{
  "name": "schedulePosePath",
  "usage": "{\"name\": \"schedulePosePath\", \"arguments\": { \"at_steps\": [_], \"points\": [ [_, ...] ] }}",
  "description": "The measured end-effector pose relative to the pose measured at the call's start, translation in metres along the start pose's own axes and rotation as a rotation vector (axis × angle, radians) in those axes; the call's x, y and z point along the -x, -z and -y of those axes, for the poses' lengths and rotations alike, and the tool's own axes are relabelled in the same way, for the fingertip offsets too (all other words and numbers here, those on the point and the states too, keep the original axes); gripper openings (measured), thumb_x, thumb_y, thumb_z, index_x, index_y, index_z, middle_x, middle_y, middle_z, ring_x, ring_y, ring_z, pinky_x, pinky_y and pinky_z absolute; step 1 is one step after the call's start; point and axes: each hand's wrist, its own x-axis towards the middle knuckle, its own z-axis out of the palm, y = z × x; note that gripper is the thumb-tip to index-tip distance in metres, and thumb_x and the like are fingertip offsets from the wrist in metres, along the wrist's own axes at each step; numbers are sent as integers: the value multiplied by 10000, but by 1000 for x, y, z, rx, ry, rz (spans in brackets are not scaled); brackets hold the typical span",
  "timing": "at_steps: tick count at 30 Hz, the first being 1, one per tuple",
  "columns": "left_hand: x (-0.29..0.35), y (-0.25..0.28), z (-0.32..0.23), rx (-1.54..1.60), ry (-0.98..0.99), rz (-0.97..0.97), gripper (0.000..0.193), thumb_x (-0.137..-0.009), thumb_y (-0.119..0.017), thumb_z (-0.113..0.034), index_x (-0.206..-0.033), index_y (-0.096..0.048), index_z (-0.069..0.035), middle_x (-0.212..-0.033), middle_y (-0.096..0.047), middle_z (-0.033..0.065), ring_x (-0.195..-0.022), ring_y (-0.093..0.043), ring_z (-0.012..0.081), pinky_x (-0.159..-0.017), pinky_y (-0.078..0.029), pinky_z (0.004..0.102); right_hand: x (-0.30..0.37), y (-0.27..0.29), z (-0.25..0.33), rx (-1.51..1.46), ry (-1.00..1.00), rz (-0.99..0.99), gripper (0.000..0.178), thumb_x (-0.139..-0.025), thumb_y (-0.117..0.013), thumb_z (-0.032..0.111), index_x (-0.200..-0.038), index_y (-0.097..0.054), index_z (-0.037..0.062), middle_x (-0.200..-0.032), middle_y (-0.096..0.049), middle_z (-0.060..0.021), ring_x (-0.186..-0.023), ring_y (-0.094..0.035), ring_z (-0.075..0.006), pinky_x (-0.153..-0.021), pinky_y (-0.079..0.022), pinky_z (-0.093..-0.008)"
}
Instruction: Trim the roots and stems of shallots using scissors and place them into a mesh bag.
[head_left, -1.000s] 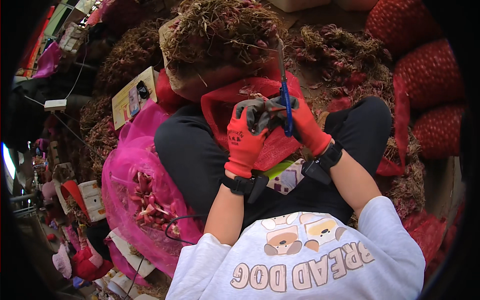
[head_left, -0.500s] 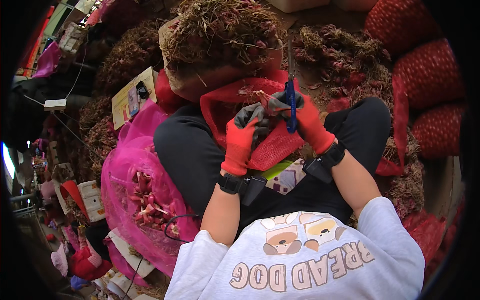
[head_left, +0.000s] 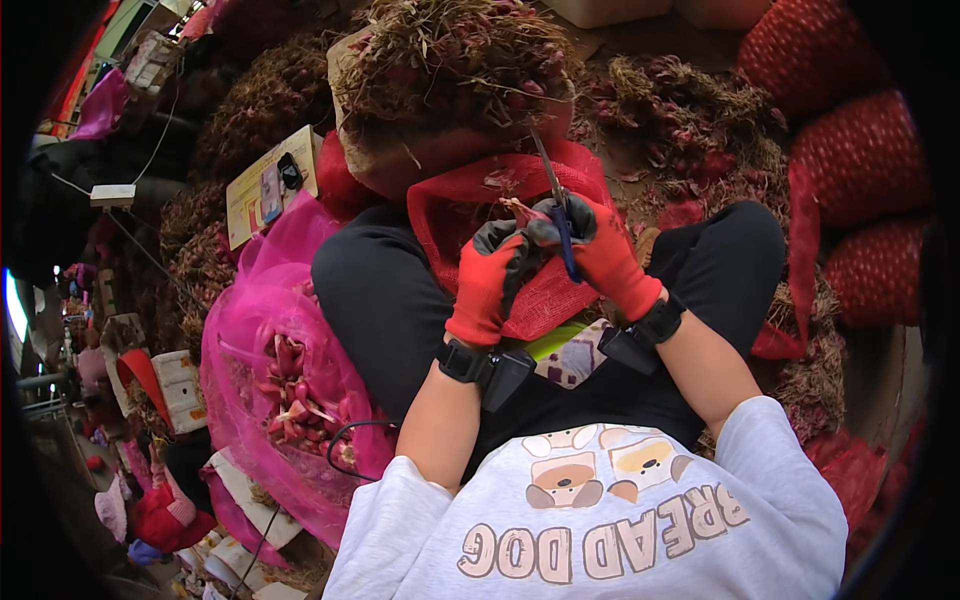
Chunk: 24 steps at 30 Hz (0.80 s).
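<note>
You're likely trimming, a stalk showing at 12 o'clock between your hands, right hand wrapping the scissors pointing toward 11, left hand curling in, hold hidden, the next cut calling for finger clearance.

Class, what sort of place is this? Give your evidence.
Probably a produce-sorting area: heaped reddish bulbs with dry stalks, full red mesh sacks, and a pink net bag holding more.

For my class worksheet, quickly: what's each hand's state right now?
Left hand: curled; whether it holds anything cannot be told.
Right hand: closed, holding blue-handled scissors.
</note>
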Motion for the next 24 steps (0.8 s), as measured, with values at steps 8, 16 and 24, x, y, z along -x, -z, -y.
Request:
{"name": "schedulePosePath", "arguments": {
  "at_steps": [8, 16, 24],
  "points": [
    [-1, -10, -7, 78, -23, -118, 267, -800, -643, 6, -1057, -576, -10, -993, -587, 32, -863, -593, 101, -745, -504, 227, -10, 4, -6, -880, -100, 234, 176, -859, -590, 190, -937, -615, 35, -848, -580, -31, -681, -539, -112, -583, -432, -238],
    [4, -37, -31, -560, -483, 37, 327, -774, -681, -34, -1076, -557, -13, -1133, -513, 57, -937, -580, 141, -760, -500, 277, 0, 31, -5, -820, -544, 166, 189, -894, -551, 234, -958, -559, 56, -823, -569, -37, -619, -561, -112, -530, -464, -239],
    [6, -11, -34, 41, 58, 235, 264, -899, -581, -119, -1122, -517, 6, -1064, -570, 63, -891, -575, 110, -761, -501, 247, -9, 41, 2, -453, -606, 417, 258, -889, -569, 233, -1003, -573, 2, -736, -618, -76, -548, -592, -117, -489, -486, -239]
  ]
}}
